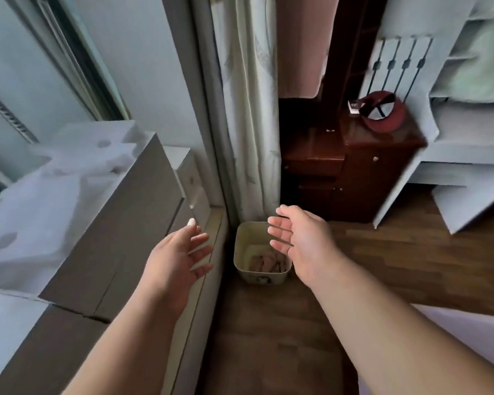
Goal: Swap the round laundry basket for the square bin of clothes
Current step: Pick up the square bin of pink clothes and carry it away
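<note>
Floorboards [411,260] of dark wood fill the lower middle of the view, bounded on the left by a grey box [117,232] topped with white foam and at the back by a pale curtain [248,109]; a dark red cabinet [354,166] stands in the far corner, and a red cap [382,115] is seen on top of it. Nearer, the square bin [261,253] is set on the floor at the foot of the curtain, upright, with pinkish clothes [267,263] lying in its bottom. Both arms are stretched toward it; the left hand [177,258] is spread wide and empty just left of the bin, and the right hand [300,240] is likewise spread wide and empty, held above the bin's right rim; contact with the bin cannot be made out. No round laundry basket is visible; whether it has been moved cannot be told. The bin is judged not yet lifted, so its carrying and placing are left to be done.
</note>
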Motion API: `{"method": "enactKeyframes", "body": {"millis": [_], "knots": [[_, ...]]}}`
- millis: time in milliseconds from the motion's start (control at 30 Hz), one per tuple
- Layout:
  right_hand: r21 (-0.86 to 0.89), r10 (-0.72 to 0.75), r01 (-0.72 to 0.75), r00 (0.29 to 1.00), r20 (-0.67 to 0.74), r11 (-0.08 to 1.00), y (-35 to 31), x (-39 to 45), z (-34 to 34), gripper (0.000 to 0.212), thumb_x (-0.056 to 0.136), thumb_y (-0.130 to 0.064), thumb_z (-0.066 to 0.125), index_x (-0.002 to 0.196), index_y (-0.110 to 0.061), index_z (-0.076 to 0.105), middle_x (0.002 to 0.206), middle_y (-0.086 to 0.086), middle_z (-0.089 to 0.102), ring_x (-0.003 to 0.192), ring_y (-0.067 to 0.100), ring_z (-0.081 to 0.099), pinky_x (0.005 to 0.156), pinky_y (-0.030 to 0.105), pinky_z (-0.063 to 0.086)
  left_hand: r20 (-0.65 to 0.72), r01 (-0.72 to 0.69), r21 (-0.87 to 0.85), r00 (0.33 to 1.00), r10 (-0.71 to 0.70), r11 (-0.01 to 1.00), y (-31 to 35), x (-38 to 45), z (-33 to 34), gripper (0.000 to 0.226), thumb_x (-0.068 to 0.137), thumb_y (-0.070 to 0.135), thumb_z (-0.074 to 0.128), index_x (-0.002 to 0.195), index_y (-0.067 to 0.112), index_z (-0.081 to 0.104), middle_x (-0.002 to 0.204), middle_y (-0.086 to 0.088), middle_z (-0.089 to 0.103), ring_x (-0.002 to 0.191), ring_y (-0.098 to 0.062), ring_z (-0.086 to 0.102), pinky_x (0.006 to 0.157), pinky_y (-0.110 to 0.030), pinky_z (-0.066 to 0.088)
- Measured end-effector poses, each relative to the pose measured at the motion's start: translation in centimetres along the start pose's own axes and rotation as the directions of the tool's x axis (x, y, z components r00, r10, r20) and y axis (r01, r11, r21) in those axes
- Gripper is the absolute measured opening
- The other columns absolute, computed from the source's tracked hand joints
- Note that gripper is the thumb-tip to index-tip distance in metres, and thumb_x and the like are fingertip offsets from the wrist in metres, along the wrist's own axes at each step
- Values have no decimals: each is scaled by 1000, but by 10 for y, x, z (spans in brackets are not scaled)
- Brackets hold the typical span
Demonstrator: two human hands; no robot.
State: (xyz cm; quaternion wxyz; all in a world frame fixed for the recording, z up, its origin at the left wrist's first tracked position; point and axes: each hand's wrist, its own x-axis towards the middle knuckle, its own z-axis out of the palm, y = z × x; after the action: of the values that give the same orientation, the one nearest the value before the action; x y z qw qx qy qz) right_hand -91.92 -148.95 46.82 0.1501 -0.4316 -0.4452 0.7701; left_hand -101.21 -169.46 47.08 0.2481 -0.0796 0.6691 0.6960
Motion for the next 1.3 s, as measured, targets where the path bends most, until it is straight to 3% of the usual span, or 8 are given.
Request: {"method": "enactKeyframes", "body": {"millis": [300, 567, 667, 867, 933, 1067, 1200, 1300], "knots": [[-48, 129, -142, 969, -211, 989, 9, 147, -23, 32, 104, -32, 67, 129, -13, 73, 118, 9, 82, 116, 26, 77, 95, 43, 62, 20, 222, 145, 974, -228, 964, -45, 165, 65, 46, 102, 45, 67, 134, 12, 65, 127, -8, 72, 116, -29, 73, 85, -46, 58], [-203, 251, -292, 946, -207, 935, 32, 333, -23, 38, 107, -38, 64, 134, -11, 68, 109, 4, 74, 101, 23, 72, 97, 45, 60, -168, 257, 180, 959, -227, 950, -108, 314, 131, 29, 90, 43, 74, 74, 22, 67, 73, -2, 65, 66, -23, 59, 44, -26, 44], [-291, 255, -314, 941, -224, 904, 41, 397, -21, 18, 107, -35, 63, 100, -19, 67, 116, 8, 76, 120, 32, 75, 107, 50, 59, -192, 324, 231, 940, -283, 917, -143, 366, 140, 37, 78, 51, 73, 52, 24, 71, 47, 8, 58, 57, -22, 56, 57, -29, 45], [-440, 260, -345, 934, -243, 829, 110, 503, -38, 29, 108, -27, 64, 110, 2, 71, 114, 24, 79, 96, 39, 73, 65, 37, 54, -277, 336, 462, 934, -226, 821, -230, 455, 128, 69, 63, 72, 68, 104, 17, 79, 97, -9, 82, 88, -24, 73, 81, -36, 58], [-507, 251, -353, 932, -260, 786, 151, 537, -53, 45, 106, -27, 67, 120, 16, 67, 92, 17, 65, 84, 29, 56, 80, 57, 61, -284, 307, 544, 943, -174, 781, -267, 490, 121, 72, 72, 67, 71, 118, 11, 77, 113, -12, 80, 105, -30, 74, 91, -41, 57], [-579, 231, -386, 917, -325, 718, 221, 599, -75, 33, 100, -28, 73, 87, 2, 69, 82, 12, 66, 86, 36, 65, 82, 46, 53, -247, 271, 670, 959, -137, 691, -343, 561, 116, 53, 87, 53, 74, 110, 6, 70, 106, -15, 75, 108, -37, 71, 87, -40, 50], [-698, 212, -399, 915, -342, 594, 277, 653, -85, 59, 97, -38, 75, 146, -7, 64, 143, 20, 72, 133, 42, 67, 112, 44, 54, -189, 226, 751, 974, -126, 620, -406, 619, 115, 39, 93, 47, 74, 102, 9, 68, 85, -13, 66, 94, -39, 70, 78, -37, 43], [-721, 202, -382, 923, -327, 578, 310, 688, -86, 56, 94, -33, 77, 145, -10, 66, 133, 17, 76, 124, 40, 72, 98, 37, 56, -186, 237, 780, 971, -147, 580, -443, 659, 111, 60, 94, 46, 76, 133, 2, 62, 124, -26, 71, 118, -46, 68, 89, -43, 48]]}}
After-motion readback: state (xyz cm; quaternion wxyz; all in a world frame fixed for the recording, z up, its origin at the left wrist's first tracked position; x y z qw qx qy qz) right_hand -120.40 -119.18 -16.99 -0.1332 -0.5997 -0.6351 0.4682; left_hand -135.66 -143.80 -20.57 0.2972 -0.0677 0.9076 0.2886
